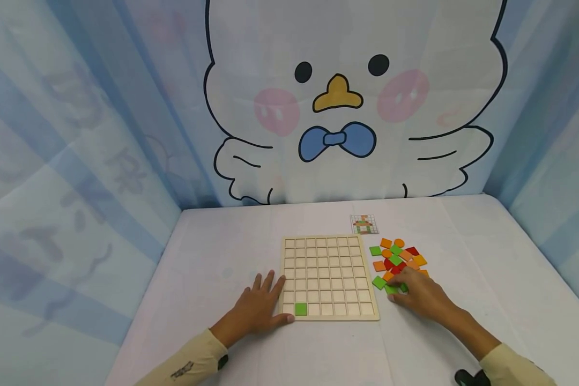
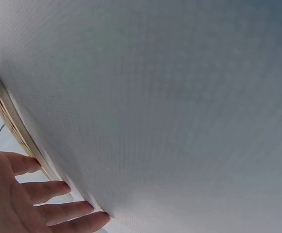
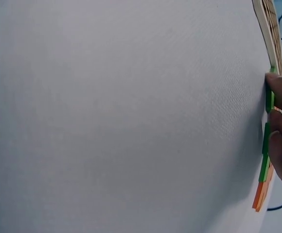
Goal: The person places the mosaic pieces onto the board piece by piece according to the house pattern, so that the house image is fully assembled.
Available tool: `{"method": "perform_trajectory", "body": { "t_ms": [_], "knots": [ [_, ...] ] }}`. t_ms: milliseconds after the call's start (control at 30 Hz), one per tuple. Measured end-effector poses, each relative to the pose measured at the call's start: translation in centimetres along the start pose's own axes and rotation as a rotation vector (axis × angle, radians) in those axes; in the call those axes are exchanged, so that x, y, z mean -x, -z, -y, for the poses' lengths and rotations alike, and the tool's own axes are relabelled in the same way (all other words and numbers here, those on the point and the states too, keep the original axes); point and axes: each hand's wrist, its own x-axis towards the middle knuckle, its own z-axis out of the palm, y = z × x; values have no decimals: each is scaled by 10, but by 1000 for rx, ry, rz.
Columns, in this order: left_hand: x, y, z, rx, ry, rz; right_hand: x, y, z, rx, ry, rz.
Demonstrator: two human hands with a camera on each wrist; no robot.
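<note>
A pale wooden grid board (image 1: 330,320) lies flat on the table, with one green square tile (image 1: 301,309) in its bottom row, second cell from the left. My left hand (image 1: 258,308) rests at the board's lower left edge, fingers straight and spread, the thumb at the near corner. To the right of the board, my right hand (image 1: 423,294) is at the near side of a pile of coloured tiles (image 1: 395,260). Its thumb and fingertips pinch a green tile (image 3: 270,99) by its edges, low on the table. The fingers partly cover this tile and its neighbours.
Green, orange, red and yellow tiles, square and round, overlap in the pile. A small picture card (image 1: 364,224) with a gridded pattern lies behind the board's far right corner. A white cloth covers the table (image 1: 212,252); a printed curtain (image 1: 338,171) hangs behind it.
</note>
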Motion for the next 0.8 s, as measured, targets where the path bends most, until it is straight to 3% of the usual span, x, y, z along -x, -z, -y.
{"method": "perform_trajectory", "body": {
  "t_ms": [333, 800],
  "knots": [
    [-2, -3, 1, 6, -2, 6, -3, 0, 1, -54, -25, 14],
    [-2, -4, 2, -16, -9, -2, -1, 10, -4, -109, 53, 52]
  ]
}}
